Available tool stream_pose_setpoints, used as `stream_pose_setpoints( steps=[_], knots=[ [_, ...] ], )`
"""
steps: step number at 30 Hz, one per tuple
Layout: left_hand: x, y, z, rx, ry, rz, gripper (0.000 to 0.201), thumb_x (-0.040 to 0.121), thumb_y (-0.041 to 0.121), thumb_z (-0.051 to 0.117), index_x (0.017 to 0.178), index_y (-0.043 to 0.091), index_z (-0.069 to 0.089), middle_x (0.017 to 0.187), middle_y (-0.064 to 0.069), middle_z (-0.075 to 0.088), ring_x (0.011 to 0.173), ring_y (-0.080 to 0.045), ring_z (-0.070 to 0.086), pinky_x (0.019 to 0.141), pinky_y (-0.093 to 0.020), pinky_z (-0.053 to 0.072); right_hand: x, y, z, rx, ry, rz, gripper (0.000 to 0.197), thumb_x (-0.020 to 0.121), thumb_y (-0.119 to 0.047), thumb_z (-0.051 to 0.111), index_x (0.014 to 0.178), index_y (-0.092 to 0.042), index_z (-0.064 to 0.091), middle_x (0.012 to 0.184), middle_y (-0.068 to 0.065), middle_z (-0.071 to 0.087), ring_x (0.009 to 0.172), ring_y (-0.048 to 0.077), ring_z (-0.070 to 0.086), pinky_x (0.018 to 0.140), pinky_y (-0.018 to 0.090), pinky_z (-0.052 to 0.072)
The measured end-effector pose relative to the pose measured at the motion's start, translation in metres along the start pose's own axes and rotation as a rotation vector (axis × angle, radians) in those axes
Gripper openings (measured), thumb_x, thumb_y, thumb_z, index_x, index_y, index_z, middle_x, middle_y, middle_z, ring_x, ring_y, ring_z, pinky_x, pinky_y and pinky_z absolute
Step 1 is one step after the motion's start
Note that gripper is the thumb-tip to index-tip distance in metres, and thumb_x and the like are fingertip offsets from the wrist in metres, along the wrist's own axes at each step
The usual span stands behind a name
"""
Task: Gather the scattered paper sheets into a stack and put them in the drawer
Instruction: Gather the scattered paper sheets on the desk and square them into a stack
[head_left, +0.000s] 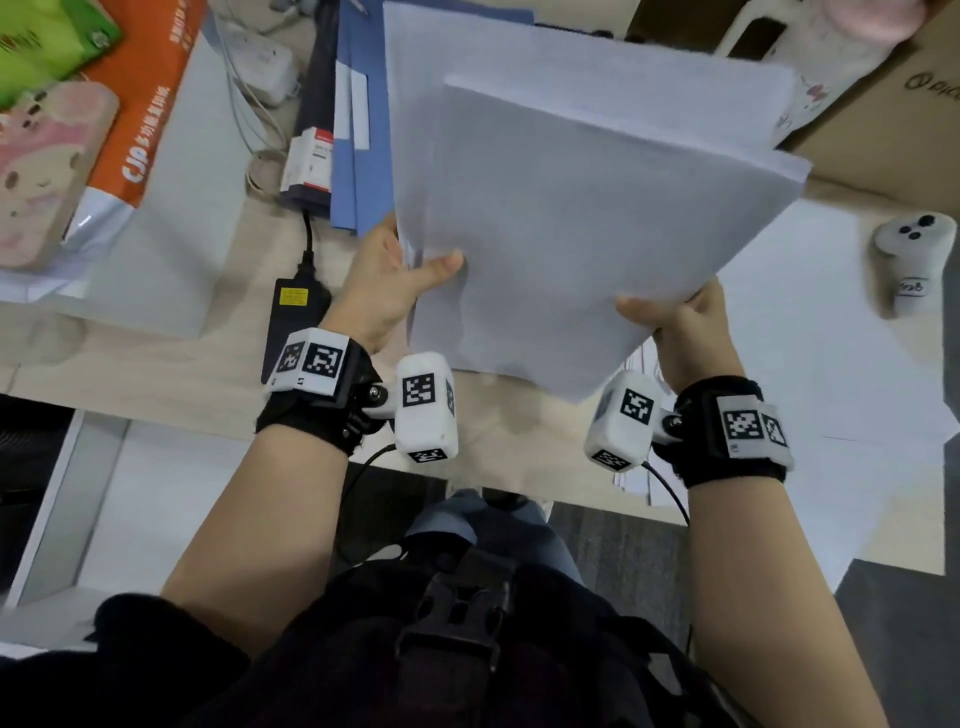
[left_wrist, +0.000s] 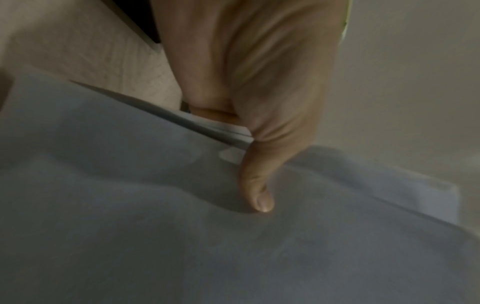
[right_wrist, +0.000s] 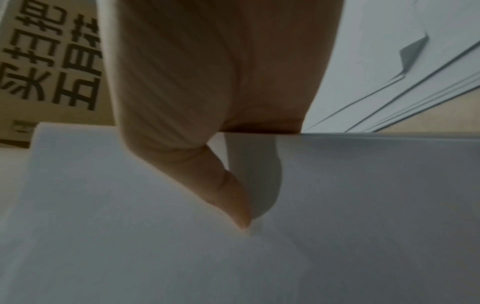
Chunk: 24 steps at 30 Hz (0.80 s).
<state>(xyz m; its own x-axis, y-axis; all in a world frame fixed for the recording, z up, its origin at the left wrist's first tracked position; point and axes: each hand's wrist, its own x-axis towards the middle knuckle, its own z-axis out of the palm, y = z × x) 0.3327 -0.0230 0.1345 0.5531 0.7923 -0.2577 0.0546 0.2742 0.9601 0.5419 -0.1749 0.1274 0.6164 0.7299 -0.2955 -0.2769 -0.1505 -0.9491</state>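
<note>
A loose stack of white paper sheets (head_left: 582, 208) hangs above the desk, held by both hands at its near edge. My left hand (head_left: 395, 280) pinches the left side, thumb (left_wrist: 257, 193) on top of the stack of sheets (left_wrist: 182, 236) and the other fingers hidden beneath. My right hand (head_left: 680, 322) pinches the right near corner, thumb (right_wrist: 228, 195) pressed on the top sheet (right_wrist: 337, 216). The sheets are not squared; several edges fan out at the far right. More white sheets (head_left: 810, 364) lie spread on the desk under my right hand. No drawer is in view.
Blue folders (head_left: 358, 130) and a dark notebook lie behind my left hand. A black power adapter (head_left: 296, 312) and cables sit left of it. An orange paper ream (head_left: 140, 98) and pink box are far left; a cardboard box (head_left: 883, 124) and white controller (head_left: 914, 260) are right.
</note>
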Motion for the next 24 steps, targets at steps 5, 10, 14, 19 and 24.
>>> stream_pose_setpoints(
  steps=[5, 10, 14, 19, 24],
  knots=[
    [-0.009, -0.003, 0.005, 0.033, 0.034, 0.004, 0.034, 0.08, -0.01, 0.062, 0.11, 0.005, 0.055, 0.086, 0.017, 0.073, 0.089, -0.003, 0.068, 0.082, -0.02, 0.052, -0.021, -0.018, 0.0, -0.09, -0.007, -0.084, 0.026, 0.057, 0.013, 0.061, 0.073, -0.007, 0.063, 0.064, -0.01, 0.068, 0.065, 0.011, 0.065, 0.064, 0.021, 0.051],
    [-0.025, -0.01, 0.012, 0.045, 0.142, -0.01, 0.018, 0.083, -0.007, 0.062, 0.09, 0.008, 0.054, 0.079, 0.01, 0.066, 0.068, 0.011, 0.062, 0.07, -0.009, 0.05, -0.033, -0.019, -0.002, -0.098, 0.035, -0.126, 0.023, 0.052, 0.009, 0.06, 0.065, -0.009, 0.06, 0.058, -0.012, 0.064, 0.061, 0.009, 0.061, 0.061, 0.019, 0.049],
    [-0.032, -0.007, 0.014, 0.081, 0.116, -0.013, 0.022, 0.083, -0.005, 0.062, 0.102, 0.006, 0.059, 0.086, 0.01, 0.066, 0.079, 0.005, 0.065, 0.079, -0.016, 0.051, -0.036, -0.019, -0.002, -0.091, 0.035, -0.156, 0.026, 0.054, 0.01, 0.06, 0.069, -0.011, 0.059, 0.06, -0.014, 0.063, 0.062, 0.007, 0.06, 0.061, 0.019, 0.048],
    [-0.035, 0.015, 0.016, 0.1, 0.031, 0.084, 0.03, 0.078, 0.002, 0.071, 0.089, 0.028, 0.062, 0.08, 0.023, 0.071, 0.085, 0.003, 0.066, 0.08, -0.018, 0.051, -0.04, -0.03, -0.004, -0.161, -0.016, -0.169, 0.035, 0.058, 0.003, 0.068, 0.09, -0.008, 0.062, 0.075, -0.012, 0.068, 0.076, 0.009, 0.066, 0.069, 0.022, 0.052],
    [-0.044, 0.047, 0.027, 0.003, 0.028, 0.196, 0.047, 0.053, 0.043, 0.085, 0.09, 0.025, 0.065, 0.083, 0.018, 0.073, 0.085, -0.001, 0.068, 0.075, -0.017, 0.051, -0.045, -0.046, -0.005, -0.173, -0.04, -0.222, 0.042, 0.06, 0.001, 0.072, 0.1, -0.003, 0.063, 0.089, 0.003, 0.068, 0.083, 0.012, 0.066, 0.07, 0.022, 0.052]
  ],
)
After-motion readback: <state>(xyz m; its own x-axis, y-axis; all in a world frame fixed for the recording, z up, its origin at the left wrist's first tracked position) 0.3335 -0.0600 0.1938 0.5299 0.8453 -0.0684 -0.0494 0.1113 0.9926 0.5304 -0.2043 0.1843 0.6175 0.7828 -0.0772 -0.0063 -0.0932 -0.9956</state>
